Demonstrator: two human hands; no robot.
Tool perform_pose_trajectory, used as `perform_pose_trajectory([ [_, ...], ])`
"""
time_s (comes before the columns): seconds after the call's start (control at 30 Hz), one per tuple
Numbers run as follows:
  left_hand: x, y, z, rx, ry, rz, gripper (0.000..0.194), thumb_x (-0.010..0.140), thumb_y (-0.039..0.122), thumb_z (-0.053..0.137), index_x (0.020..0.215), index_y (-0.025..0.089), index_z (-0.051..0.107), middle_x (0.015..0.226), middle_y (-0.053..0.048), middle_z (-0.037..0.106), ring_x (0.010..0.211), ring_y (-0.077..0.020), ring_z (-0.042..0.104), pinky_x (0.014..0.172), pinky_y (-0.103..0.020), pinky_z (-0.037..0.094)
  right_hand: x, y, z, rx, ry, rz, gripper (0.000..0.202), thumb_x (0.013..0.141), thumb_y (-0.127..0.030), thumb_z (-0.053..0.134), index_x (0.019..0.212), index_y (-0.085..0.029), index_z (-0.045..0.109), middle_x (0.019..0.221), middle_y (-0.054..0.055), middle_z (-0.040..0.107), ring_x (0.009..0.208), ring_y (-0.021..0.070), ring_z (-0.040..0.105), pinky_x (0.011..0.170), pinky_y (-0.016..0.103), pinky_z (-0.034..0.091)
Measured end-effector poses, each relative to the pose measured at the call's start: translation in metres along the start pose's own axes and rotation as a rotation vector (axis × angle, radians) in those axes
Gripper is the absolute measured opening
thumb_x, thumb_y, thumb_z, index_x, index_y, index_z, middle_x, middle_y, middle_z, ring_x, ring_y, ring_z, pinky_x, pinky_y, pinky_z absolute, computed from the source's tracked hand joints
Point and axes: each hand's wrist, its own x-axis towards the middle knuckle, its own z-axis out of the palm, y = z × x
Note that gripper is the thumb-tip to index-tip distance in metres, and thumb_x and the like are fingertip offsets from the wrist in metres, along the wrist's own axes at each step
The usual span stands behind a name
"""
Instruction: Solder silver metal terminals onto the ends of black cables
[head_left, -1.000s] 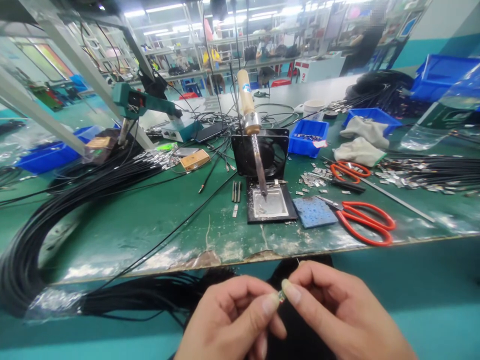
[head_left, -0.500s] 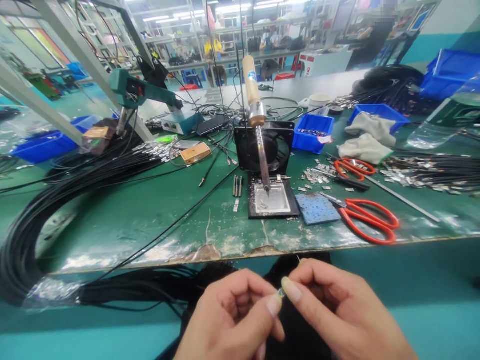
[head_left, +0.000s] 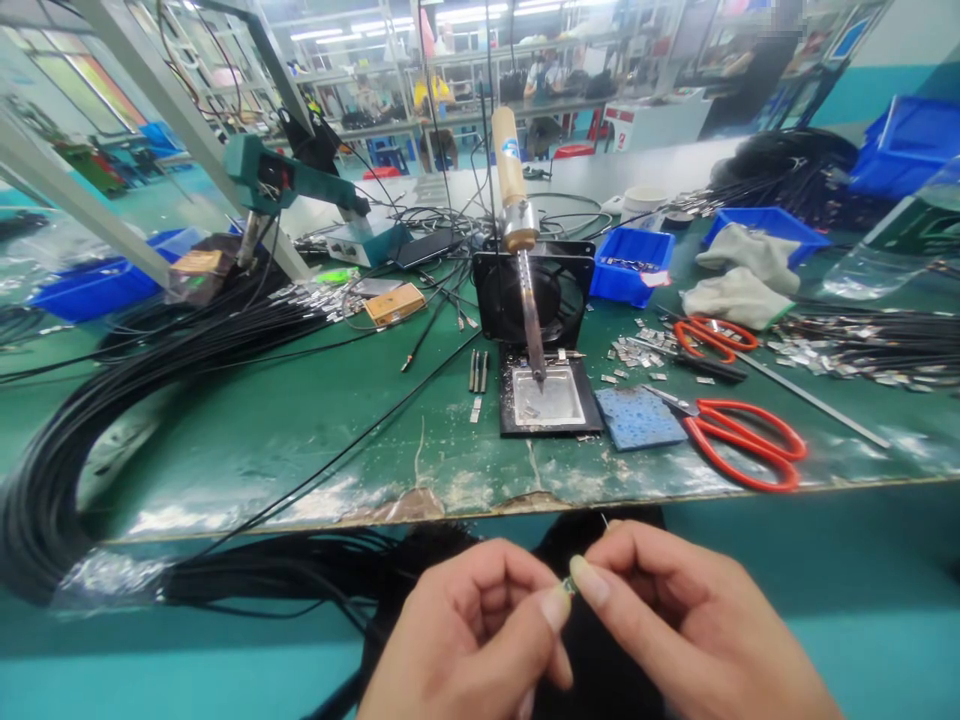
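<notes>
Below the front edge of the bench, my two hands meet fingertip to fingertip. My left hand [head_left: 487,630] is closed, thumb and forefinger pinching a small green piece [head_left: 568,585] with a light, shiny edge. My right hand [head_left: 686,610] is closed too, its thumb tip against the other end of that piece. Most of the piece is covered by fingertips, so its exact kind is hidden. A thin pale tip [head_left: 606,521] pokes out above the right forefinger; what it belongs to cannot be made out.
A soldering iron [head_left: 517,215] points down over a metal tray [head_left: 551,395], before a black fan [head_left: 487,300]. Right of these lie a blue sponge [head_left: 640,418], red-handled scissors [head_left: 750,440] and loose metal connectors [head_left: 637,350]. Black cable bundles [head_left: 45,480] curve off the left side.
The whole view has shifted slightly, with bench and hands appearing a little farther right. Both hands keep the same pinch around the small green piece.
</notes>
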Motion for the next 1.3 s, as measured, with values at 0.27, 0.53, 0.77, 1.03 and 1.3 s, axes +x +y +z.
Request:
perform_pose_trajectory([
  [0.27, 0.003, -0.004, 0.000, -0.025, -0.009, 0.014, 0.029, 0.084, 0.042, 0.075, 0.081, 0.013, 0.076, 0.057, 0.000, 0.063, 0.043, -0.0061, 0.040, 0.043, -0.019, 0.027, 0.002, -0.004, 0.003, 0.028, 0.074, 0.019, 0.037, 0.094, -0.055, 0.060, 0.079, -0.023, 0.070, 0.070, 0.001, 0.069, 0.067, 0.0181, 0.062, 0.064, 0.028, 0.051],
  [0.53, 0.003, -0.004, 0.001, -0.018, 0.005, 0.018, 0.028, 0.085, 0.040, 0.074, 0.078, 0.013, 0.074, 0.057, 0.000, 0.064, 0.043, -0.0064, 0.039, 0.043, -0.020, 0.025, 0.004, -0.001, 0.000, -0.017, 0.050, -0.005, 0.038, 0.096, -0.056, 0.057, 0.081, -0.023, 0.070, 0.072, 0.002, 0.070, 0.066, 0.0183, 0.063, 0.063, 0.027, 0.052],
  [0.77, 0.004, -0.003, 0.003, -0.001, 0.009, 0.025, 0.027, 0.086, 0.039, 0.071, 0.075, 0.014, 0.071, 0.056, 0.001, 0.063, 0.042, -0.0066, 0.034, 0.043, -0.022, 0.023, 0.003, 0.000, 0.000, -0.010, 0.058, -0.003, 0.038, 0.096, -0.056, 0.057, 0.081, -0.023, 0.071, 0.072, 0.002, 0.070, 0.067, 0.0179, 0.063, 0.063, 0.026, 0.052],
  [1.03, 0.007, -0.002, 0.005, 0.062, 0.019, 0.030, 0.026, 0.086, 0.040, 0.070, 0.072, 0.018, 0.068, 0.054, 0.004, 0.060, 0.041, -0.0074, 0.028, 0.048, -0.025, 0.028, 0.002, 0.002, -0.001, -0.024, 0.047, 0.017, 0.038, 0.096, -0.056, 0.058, 0.083, -0.024, 0.071, 0.073, 0.002, 0.070, 0.068, 0.0186, 0.064, 0.064, 0.026, 0.053],
  [1.3, 0.010, 0.000, 0.007, 0.059, 0.037, 0.045, 0.028, 0.082, 0.041, 0.069, 0.069, 0.017, 0.063, 0.053, 0.003, 0.056, 0.051, -0.0114, 0.037, 0.053, -0.025, 0.031, 0.005, 0.006, -0.002, -0.027, 0.031, 0.027, 0.042, 0.096, -0.060, 0.055, 0.082, -0.024, 0.071, 0.075, 0.003, 0.071, 0.071, 0.0195, 0.066, 0.067, 0.027, 0.054],
])
